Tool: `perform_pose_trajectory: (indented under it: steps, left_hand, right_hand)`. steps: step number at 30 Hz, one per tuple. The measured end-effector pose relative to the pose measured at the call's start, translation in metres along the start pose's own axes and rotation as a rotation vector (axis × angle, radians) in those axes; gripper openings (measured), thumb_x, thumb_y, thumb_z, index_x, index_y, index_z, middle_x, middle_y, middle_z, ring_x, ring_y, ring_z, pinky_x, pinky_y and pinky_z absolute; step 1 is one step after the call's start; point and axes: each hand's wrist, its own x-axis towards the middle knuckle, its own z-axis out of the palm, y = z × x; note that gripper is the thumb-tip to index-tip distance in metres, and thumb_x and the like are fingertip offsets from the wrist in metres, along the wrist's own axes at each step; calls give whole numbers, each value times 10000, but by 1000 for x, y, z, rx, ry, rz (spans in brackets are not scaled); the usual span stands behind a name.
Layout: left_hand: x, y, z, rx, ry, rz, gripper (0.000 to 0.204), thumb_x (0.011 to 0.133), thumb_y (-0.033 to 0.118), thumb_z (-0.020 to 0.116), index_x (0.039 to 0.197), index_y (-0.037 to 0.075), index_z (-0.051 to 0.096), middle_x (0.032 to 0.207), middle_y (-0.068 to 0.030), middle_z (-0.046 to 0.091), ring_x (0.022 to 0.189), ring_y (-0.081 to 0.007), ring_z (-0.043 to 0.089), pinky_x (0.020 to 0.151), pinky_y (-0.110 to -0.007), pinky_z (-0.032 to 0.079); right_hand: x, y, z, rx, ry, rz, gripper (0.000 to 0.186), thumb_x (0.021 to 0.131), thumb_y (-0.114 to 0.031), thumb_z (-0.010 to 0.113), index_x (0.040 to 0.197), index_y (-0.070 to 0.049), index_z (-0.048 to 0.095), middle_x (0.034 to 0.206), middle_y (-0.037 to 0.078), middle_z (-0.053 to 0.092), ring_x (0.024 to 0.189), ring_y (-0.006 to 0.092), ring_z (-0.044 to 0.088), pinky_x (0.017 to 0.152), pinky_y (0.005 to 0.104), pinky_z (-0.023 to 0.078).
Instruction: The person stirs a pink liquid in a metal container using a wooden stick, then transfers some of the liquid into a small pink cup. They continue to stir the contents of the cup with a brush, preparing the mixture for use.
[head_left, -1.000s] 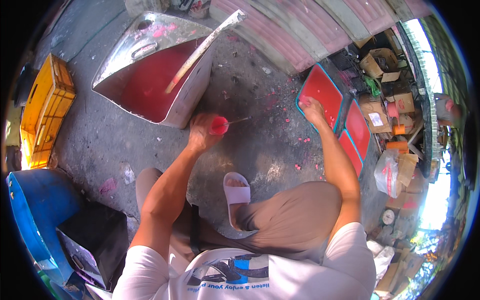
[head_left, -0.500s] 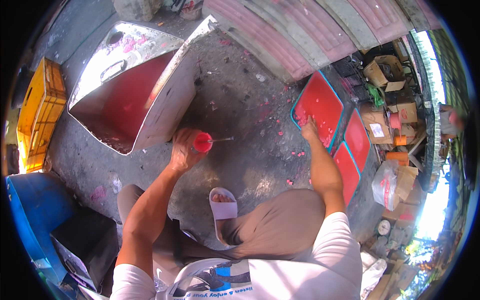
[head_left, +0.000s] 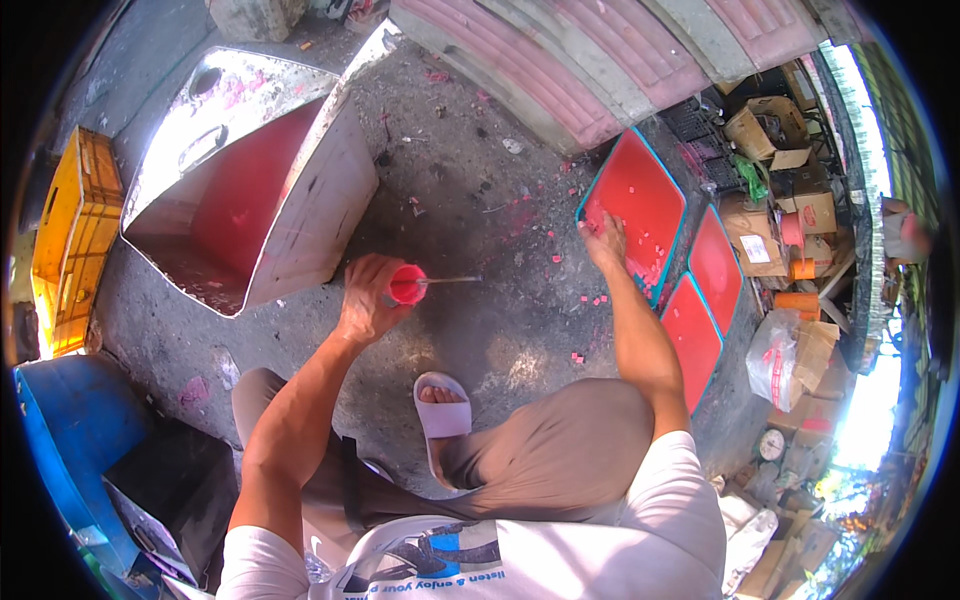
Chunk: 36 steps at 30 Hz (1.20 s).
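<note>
The right hand (head_left: 606, 243) has slid leftward over the tray (head_left: 640, 172), pink bits (head_left: 656, 251) just rightward, its grip unclear; the left hand (head_left: 369, 290) clasps a cup (head_left: 407, 287) left of the tray.

Left of centre, the left hand (head_left: 370, 295) hides part of a cup (head_left: 407, 285); one end of a thin rod (head_left: 455, 279) is lost at its rim. Right of centre, pink pieces (head_left: 656, 252) near the right hand (head_left: 606, 240) are too small to identify. Far right, a person (head_left: 906, 236) is blurred. The bottom edge crops a white shirt (head_left: 570, 560).
</note>
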Motion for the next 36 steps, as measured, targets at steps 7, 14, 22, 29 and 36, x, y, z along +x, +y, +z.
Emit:
perform_pose_trajectory:
  steps: [7,14,22,29,36]
  left_hand:
    - [-3,-3,-3,-8,-4,-14,699,621,182,932,1280,121,705,1277,-105,710,1290,-357,586,1108,-520,435]
    - [0,-3,1,-10,-8,3,705,612,184,940,1274,112,707,1274,-103,712,1284,-356,590,1104,-523,437]
    - [2,1,-2,-27,6,-6,656,637,188,935,1249,115,711,1254,-120,709,1260,-362,602,1090,-521,448]
    - [-1,-4,0,-40,-15,-7,695,623,177,925,1279,117,702,1272,-115,704,1278,-360,591,1104,-528,438]
    - [0,-2,0,-32,4,-23,671,627,185,944,1256,131,716,1254,-110,707,1260,-362,600,1087,-520,452]
  right_hand:
    - [2,1,15,-142,-141,-89,925,928,-413,797,1648,-15,374,1698,268,356,1585,430,330,1304,499,304]
    - [0,15,25,-215,-49,-179,620,916,-222,796,1460,-5,592,1419,230,619,1398,430,536,1212,513,404]
    - [-2,-2,22,-74,-27,-304,437,928,-169,795,1327,-60,653,1318,212,663,1293,411,606,1134,504,458]
    - [12,8,7,137,-192,-307,348,937,-198,812,1204,-37,657,1151,179,694,1099,360,682,984,468,539]
    - [18,19,16,106,-138,-373,342,970,-225,800,1217,-43,651,1126,150,711,1017,294,692,920,442,556]
